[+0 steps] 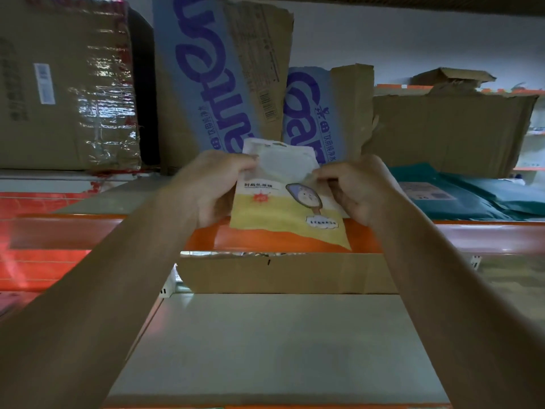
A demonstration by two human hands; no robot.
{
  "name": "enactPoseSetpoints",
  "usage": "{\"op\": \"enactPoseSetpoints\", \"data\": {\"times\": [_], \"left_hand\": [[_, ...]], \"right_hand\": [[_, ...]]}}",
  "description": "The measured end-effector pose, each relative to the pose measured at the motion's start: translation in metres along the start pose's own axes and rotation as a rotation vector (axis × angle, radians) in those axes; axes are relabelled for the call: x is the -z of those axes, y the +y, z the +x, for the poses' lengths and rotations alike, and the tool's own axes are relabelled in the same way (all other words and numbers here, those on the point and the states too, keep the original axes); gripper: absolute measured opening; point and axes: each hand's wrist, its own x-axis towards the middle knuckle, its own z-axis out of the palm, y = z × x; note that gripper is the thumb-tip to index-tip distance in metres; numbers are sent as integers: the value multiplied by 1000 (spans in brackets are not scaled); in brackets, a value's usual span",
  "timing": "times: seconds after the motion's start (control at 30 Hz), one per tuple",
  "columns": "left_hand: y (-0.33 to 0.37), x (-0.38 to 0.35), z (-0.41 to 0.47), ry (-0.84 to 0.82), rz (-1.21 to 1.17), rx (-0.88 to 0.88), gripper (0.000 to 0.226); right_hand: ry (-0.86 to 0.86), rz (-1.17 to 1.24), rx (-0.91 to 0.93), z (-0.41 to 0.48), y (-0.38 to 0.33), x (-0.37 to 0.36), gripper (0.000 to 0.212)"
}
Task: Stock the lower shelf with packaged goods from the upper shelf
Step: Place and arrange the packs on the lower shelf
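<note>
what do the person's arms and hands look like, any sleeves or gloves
The left forearm and right forearm are bare, with no sleeves in view. The left hand and right hand wear no gloves, and no ring, watch or wristband shows.

Taped carton (59, 84) at left, blue-printed cartons (212, 78) centre, teal bags (472, 199) at right

Purple brand lettering, inverted and partly hidden, reads as "Ganten" on the tall blue-faced carton (212, 69) and as "Gan" on the shorter carton (306, 113) beside it, which is also printed 饮用纯净水; the packet (280, 208) bears 时尚化妆镜 in black, while the white barcode label (44, 83) on the taped box (88, 119) is illegible.
</note>
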Motion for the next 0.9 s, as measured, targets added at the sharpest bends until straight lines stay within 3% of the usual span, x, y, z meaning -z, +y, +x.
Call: {"op": "enactPoseSetpoints", "data": {"times": [0.1, 0.37, 0.47, 0.63, 0.77, 0.9], "left_hand": [[-2, 7, -6, 64, 81, -32, 16], [-24, 18, -32, 56, 114, 1, 18], [-36, 21, -41, 109, 140, -59, 22], [-55, 30, -58, 113, 189, -102, 33], [-73, 47, -66, 136, 226, -151, 38], [-83, 73, -79, 96, 284, -207, 63]], "right_hand": [[-12, -41, 38, -18, -3, -6, 22], [74, -80, 88, -44, 14, -12, 41], [48, -107, 101, -54, 28, -14, 27], [74, -112, 216, -72, 42, -22, 26], [111, -87, 202, -90, 47, -36, 23], [140, -150, 207, -108, 60, -56, 45]]}}
